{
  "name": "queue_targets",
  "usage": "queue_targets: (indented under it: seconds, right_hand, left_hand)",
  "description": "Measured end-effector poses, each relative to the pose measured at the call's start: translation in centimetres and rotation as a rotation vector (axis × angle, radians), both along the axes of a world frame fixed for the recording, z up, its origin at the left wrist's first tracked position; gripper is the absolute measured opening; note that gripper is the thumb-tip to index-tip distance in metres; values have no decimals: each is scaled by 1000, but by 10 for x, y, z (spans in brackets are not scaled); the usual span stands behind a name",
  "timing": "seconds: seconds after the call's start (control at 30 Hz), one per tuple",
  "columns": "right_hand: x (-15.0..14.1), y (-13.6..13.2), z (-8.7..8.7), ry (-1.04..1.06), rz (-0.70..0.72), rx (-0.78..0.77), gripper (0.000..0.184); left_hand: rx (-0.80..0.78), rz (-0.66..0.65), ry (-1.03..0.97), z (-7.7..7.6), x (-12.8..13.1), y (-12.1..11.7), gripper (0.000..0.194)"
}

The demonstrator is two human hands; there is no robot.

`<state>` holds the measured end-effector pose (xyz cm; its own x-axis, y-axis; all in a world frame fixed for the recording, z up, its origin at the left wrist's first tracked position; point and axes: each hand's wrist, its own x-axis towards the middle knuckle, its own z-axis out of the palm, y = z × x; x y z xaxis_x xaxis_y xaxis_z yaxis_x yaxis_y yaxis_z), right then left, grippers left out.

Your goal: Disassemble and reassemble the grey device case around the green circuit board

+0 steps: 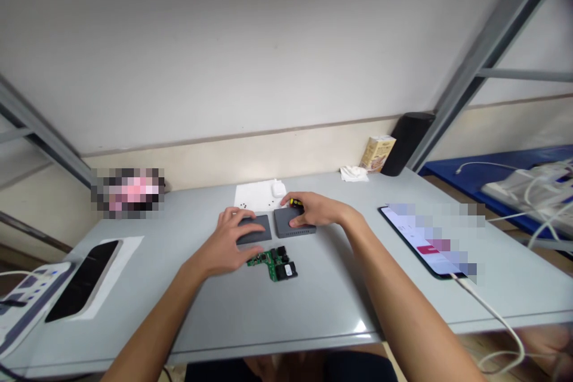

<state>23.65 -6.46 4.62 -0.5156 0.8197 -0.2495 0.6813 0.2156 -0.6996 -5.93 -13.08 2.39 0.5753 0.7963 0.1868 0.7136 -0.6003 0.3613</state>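
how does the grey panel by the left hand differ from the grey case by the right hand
The panel looks thin and flat; the case is thicker.
The case has a row of slots along its near side; none show on the panel.
The left hand is over the panel, the right hand on the case.
Both are dark grey and lie on the table.

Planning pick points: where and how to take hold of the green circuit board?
Probably the black block with the white label, pinched across its sides, from the near right: the green circuit board lies flat, that block looks raised, and the left grip crowds the board's left end.
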Motion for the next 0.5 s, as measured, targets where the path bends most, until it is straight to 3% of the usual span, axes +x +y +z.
queue_targets:
  seconds: [0.13, 0.3, 0.4, 0.5]
  right_hand:
    - [-1, 0, -1, 15, 6, 17, 57]
    - [-1, 1, -4, 19, 14, 40, 57]
    - [-1, 2, -5, 25, 16, 42, 57]
    - [1, 1, -5, 25, 18, 22, 58]
  left_hand:
    - [-52, -110, 29, 1, 18, -12, 21]
    - [-32, -122, 12, -4, 24, -15, 20]
    - [21, -66, -14, -4, 19, -10, 19]
    - [143, 90, -64, -5, 9, 0, 24]
